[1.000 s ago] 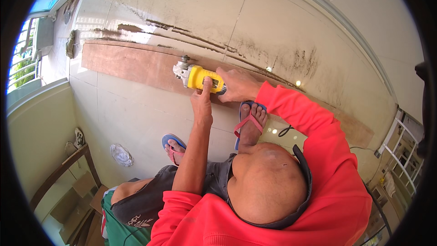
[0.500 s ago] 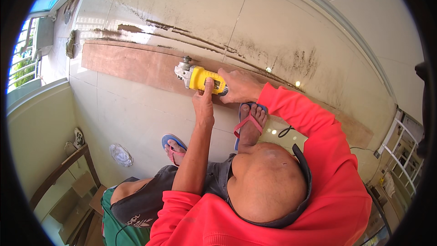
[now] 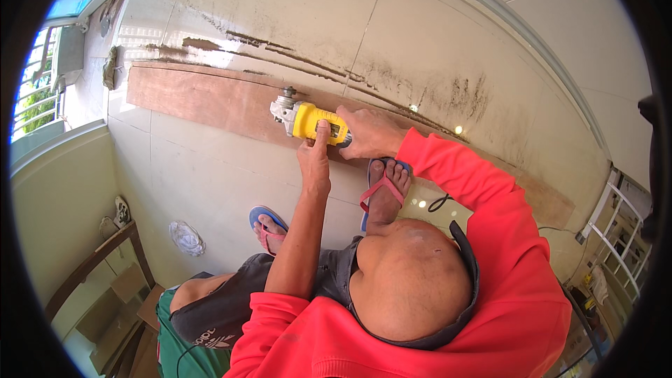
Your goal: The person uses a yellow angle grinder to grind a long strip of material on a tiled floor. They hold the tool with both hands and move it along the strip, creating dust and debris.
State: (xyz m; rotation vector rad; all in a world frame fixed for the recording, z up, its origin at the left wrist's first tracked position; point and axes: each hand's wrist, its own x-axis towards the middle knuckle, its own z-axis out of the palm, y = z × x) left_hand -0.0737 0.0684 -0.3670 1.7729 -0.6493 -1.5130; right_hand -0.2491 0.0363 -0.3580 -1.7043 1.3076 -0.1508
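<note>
A yellow angle grinder (image 3: 308, 122) with a silver gear head lies across a long reddish-brown plywood strip (image 3: 196, 100) on the tiled floor. My left hand (image 3: 315, 155) grips the grinder's body from the near side, thumb on top. Around its rear end, at the right, my right hand (image 3: 367, 131) is closed. The disc at the tool's head is seen edge-on, over the board's far edge by a thin dark line. Brown dust streaks (image 3: 294, 63) lie on the tiles just beyond the board.
My sandalled feet stand close to the board, the right foot (image 3: 385, 192) almost touching it. A crumpled whitish bag (image 3: 187, 238) lies on the floor at the left. A dark cord (image 3: 441, 201) loops by my right foot. A white metal rack (image 3: 619, 231) stands at the far right.
Hardly anything differs. The grinder and both hands have shifted a very slight way to the right along the board.
</note>
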